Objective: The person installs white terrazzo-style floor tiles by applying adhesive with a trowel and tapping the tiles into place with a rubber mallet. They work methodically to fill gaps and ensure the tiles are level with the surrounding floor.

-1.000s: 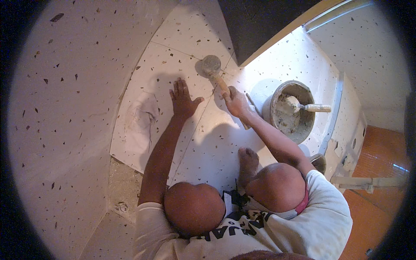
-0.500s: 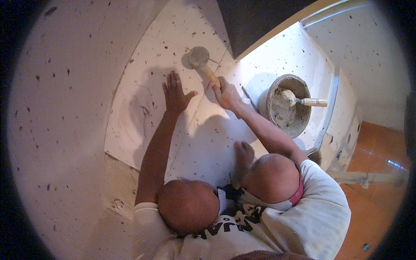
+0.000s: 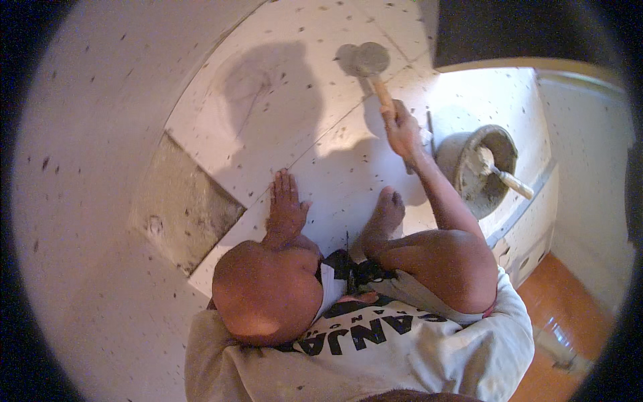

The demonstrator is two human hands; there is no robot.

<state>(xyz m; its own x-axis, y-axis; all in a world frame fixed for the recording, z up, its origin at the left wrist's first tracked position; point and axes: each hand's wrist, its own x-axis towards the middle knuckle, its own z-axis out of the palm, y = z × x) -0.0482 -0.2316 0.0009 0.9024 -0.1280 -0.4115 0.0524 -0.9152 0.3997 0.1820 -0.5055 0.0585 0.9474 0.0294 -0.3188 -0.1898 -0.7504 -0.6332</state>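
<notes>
My right hand (image 3: 404, 137) grips the wooden handle of a mallet (image 3: 370, 59) with a round grey head. The head is just above or on the pale floor tile (image 3: 328, 40); I cannot tell whether it touches. My left hand (image 3: 286, 211) lies flat on the tiles beside my left knee, fingers stretched forward to a thin joint line between two tiles. To the right of my right hand stands a bucket (image 3: 450, 161) of grey mortar. A trowel (image 3: 514, 182) rests in it, its handle sticking out over the rim.
Left of my knee is a rough, untiled patch (image 3: 191, 201) of floor. A speckled wall (image 3: 87, 201) runs along the left. A dark panel (image 3: 516, 30) overhangs at the far right. A thin dark rod (image 3: 430, 130) lies by the bucket. Orange floor (image 3: 546, 288) shows at lower right.
The view has shifted. My left hand has drawn back from the far tile to beside my left knee, still flat. The mallet stays in my right hand, now over a spot further right.
</notes>
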